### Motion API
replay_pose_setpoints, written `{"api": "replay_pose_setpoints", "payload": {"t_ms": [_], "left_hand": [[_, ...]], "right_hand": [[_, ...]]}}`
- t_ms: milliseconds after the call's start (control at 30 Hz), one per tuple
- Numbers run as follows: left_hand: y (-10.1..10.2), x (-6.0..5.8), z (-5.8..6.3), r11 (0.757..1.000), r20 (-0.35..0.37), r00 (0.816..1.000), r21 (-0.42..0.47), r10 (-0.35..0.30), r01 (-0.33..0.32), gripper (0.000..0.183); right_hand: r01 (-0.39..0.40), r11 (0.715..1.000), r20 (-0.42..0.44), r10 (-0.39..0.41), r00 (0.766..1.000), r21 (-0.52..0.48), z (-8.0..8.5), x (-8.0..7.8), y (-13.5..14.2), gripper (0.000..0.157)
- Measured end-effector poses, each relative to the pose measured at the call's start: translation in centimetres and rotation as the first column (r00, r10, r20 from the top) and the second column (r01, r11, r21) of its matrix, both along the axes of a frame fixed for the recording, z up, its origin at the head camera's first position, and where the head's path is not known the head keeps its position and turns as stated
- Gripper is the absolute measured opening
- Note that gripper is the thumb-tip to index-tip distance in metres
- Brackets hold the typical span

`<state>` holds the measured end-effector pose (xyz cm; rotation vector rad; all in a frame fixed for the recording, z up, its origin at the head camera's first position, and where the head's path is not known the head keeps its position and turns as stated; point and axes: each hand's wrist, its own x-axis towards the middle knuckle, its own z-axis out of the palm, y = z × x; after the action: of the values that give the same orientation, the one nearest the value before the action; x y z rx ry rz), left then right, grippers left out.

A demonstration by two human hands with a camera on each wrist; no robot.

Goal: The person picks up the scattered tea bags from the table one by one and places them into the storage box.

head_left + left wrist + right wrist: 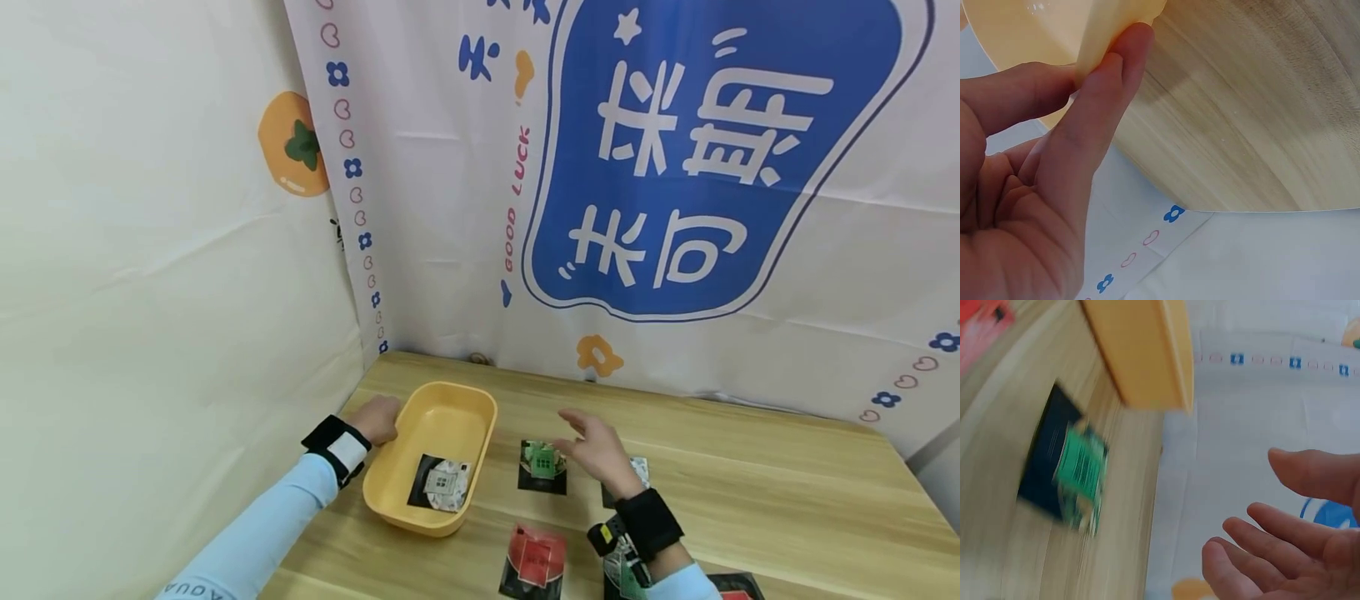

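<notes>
White printed cloth [431,208] backs the frame on my head feed, with a blue panel [652,167] carrying white characters at upper right and an orange fruit print [291,146] at upper left. Wood-grain counter [750,475] fills the lower part.

Yellow tub [442,417] sits on the counter, lower centre-left. I see one grey packet [444,483] lying flat inside, near its lower right wall.

Left hand [377,418] is on the tub's left rim. Left wrist feed confirms it: thumb and fingers pinch the rim, one on each side of the wall.

Right hand [596,450] is wide, thumb well apart from the fingers, just right of the green packet [543,467]. I read the same from the right wrist feed: hand at lower right, green packet at left and blurred, tub wall up top. That packet lies on the counter, just right of the tub.

Also on the counter: red packet [534,562] at bottom centre; another packet [637,471] partly behind my right wrist; one more below it, mostly covered by the wrist strap [648,525]; red-and-black packet [738,586] cut off by the bottom edge.
</notes>
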<state>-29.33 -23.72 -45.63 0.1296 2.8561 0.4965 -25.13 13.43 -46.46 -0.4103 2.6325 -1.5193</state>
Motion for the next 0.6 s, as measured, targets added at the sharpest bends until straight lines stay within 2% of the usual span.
{"api": "replay_pose_setpoints", "payload": {"t_ms": [33,100,267,367,400,500,600], "left_hand": [[0.0,0.0,0.1,1.000,0.003,1.000,-0.003,0.003,-0.003,0.024],[0.0,0.0,0.2,1.000,0.012,1.000,-0.003,0.011,-0.011,0.023],[0.1,-0.1,0.2,1.000,0.025,0.999,-0.014,0.020,-0.020,0.020],[0.1,-0.1,0.2,1.000,0.025,0.999,-0.024,0.020,-0.020,0.020],[0.1,-0.1,0.2,0.999,0.030,0.999,-0.024,0.021,-0.020,0.020],[0.1,-0.1,0.2,0.999,0.035,0.999,-0.025,0.022,-0.021,0.019],[0.1,-0.1,0.1,1.000,0.029,0.999,-0.022,0.019,-0.018,0.020]], "right_hand": [[0.000,1.000,0.023,0.000,1.000,-0.012,0.3,0.1,0.6,0.053],[-0.004,1.000,0.007,0.004,1.000,0.029,-0.4,-0.2,2.1,0.054],[0.004,0.989,-0.067,0.006,0.998,0.148,-3.9,-1.6,6.2,0.057],[0.012,0.987,0.000,-0.012,1.000,0.163,-3.5,-1.3,7.8,0.057],[0.012,0.984,0.026,-0.017,1.000,0.177,-2.8,-0.9,8.1,0.057],[0.035,0.964,0.060,-0.053,0.997,0.265,-1.8,-0.3,9.0,0.056],[0.037,0.934,0.053,-0.060,0.997,0.356,-1.8,-0.3,9.9,0.056]]}}
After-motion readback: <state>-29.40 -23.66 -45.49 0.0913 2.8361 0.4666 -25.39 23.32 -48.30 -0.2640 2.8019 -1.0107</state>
